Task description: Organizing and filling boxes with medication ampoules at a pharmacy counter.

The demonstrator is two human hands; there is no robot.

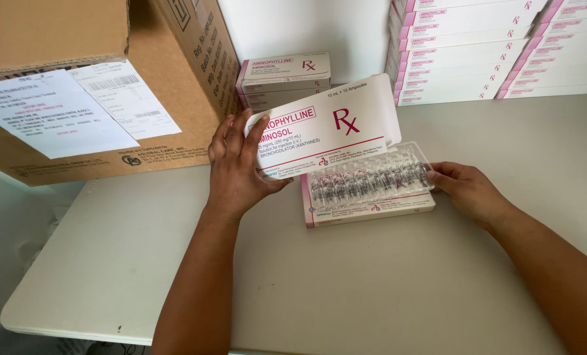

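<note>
Box (366, 209) at counter (372, 289) centre, flap (323, 135) already lifted by left hand (235, 167), grip closed on it. Ampoule tray (369, 177) exposed, still inside, steadied at 3 o'clock by right hand (464, 190) fingertips. Stacked boxes (497, 49) at 1 o'clock.

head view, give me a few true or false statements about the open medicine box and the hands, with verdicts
1. The left hand holds the box's lid flap up. True.
2. The clear tray of ampoules is empty. False: it holds a row of ampoules.
3. The right hand touches the tray's right end. True.
4. The open box lies on the floor. False: it rests on the white table.
5. A cardboard carton stands at the left. True.
</note>
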